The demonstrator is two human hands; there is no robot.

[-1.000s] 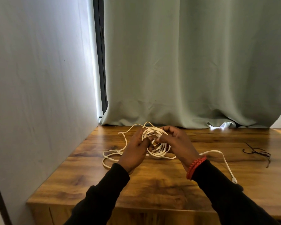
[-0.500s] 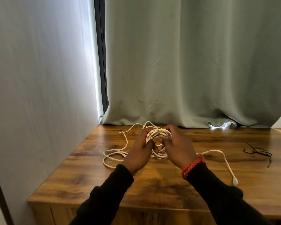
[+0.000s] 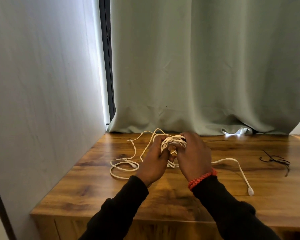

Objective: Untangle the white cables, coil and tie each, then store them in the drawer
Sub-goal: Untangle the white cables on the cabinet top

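A bundle of white cables (image 3: 173, 143) is held just above the wooden tabletop (image 3: 180, 201), near its far edge and in front of a pale green curtain (image 3: 197, 66); the left hand (image 3: 154, 161) curls its fingers round the bundle's left side, and the right hand (image 3: 192, 156) wraps over the right side, fingers bent round the coils; both grips look firm. Loose strands spill outward; a looped tail (image 3: 123, 168) lies on the wood to the left, with small connectors visible on it, and a single strand (image 3: 239, 168) trails right and toward the near edge, ending in a white plug (image 3: 250, 191).

The cables look light, thin and limp, likely to spring out of a coil if released; the plugs and free ends seem the best places to take hold for pulling a strand clear, since tugging mid-length would probably tighten knots.

Well apart to the right lies a dark string (image 3: 275, 161), possibly a tie. A grey wall (image 3: 42, 101) closes in the left side tightly; open wood lies to the right and near. No drawer can be clearly made out.
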